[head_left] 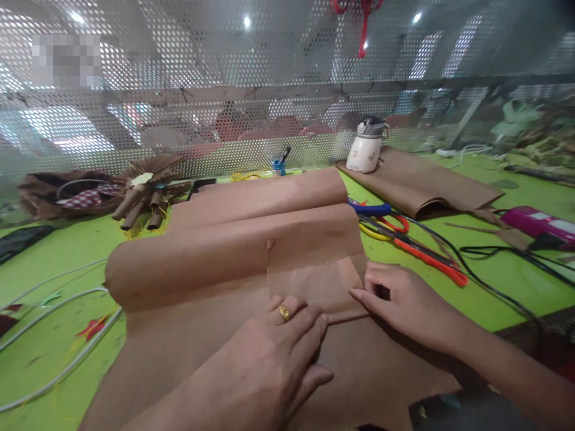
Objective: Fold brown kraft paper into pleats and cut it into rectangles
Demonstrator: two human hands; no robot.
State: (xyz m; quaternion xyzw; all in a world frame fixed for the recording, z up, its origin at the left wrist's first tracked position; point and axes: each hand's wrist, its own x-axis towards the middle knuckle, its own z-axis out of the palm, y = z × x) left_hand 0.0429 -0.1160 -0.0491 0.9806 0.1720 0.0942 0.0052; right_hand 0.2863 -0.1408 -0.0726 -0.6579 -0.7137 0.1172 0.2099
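Observation:
A large sheet of brown paper [193,335] lies before me, its far part curling up into a thick roll. On it rests a smaller, lighter brown paper piece [309,284] whose near edge looks folded or rolled. My left hand [283,347], with a gold ring, lies over that near edge, fingers stretched out and pressing down. At the right end of the small paper piece, my right hand [399,299] pinches its edge between thumb and fingers. The left hand's fingertips partly cover the folded edge.
Scissors [380,224] and an orange-handled cutter [431,260] lie right of the paper. Behind stand a white bottle [365,149] and folded brown paper [431,179]. A purple tool [539,224] with black cable lies far right. Paper tubes [144,206] sit left, near white cable [76,362].

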